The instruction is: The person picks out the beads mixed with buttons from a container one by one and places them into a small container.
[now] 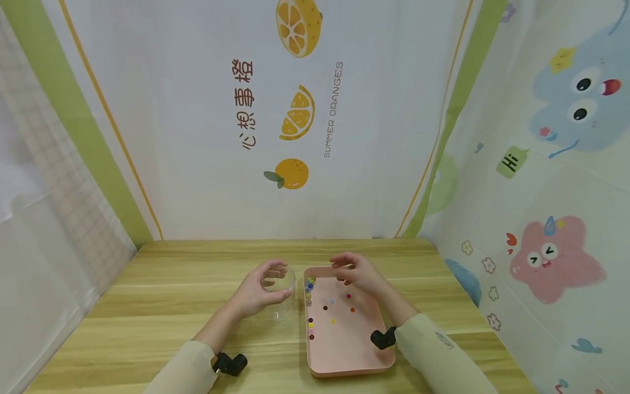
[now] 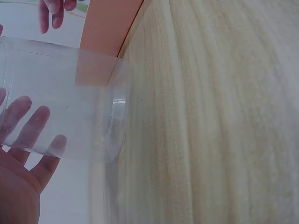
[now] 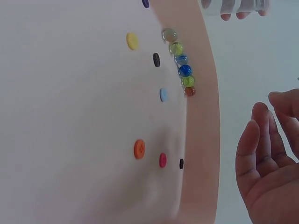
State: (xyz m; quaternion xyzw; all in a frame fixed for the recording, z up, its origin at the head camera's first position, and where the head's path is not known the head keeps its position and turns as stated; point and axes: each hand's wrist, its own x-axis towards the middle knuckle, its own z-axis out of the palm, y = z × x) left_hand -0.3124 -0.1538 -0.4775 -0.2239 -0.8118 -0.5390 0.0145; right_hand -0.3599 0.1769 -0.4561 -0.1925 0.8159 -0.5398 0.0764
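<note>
My left hand (image 1: 253,295) grips a clear plastic jar (image 2: 88,100), its fingers and thumb curved round the side. The jar stands upright on the table, just left of a pink tray (image 1: 351,373). Over the far end of that tray hovers my right hand (image 1: 363,274), fingers loosely bent and nothing visible between them. Glass marbles (image 3: 185,70) line the tray's left wall near the far corner. Buttons lie on the tray floor, among them an orange button (image 3: 139,149), a yellow button (image 3: 132,41) and a light blue button (image 3: 163,94).
The tray's raised wall (image 3: 205,116) separates its contents from the jar. Both stand on a wood-grain table (image 1: 197,273). A white curtain with printed oranges (image 1: 292,174) hangs behind the table, and another printed cloth (image 1: 556,257) hangs along the right side.
</note>
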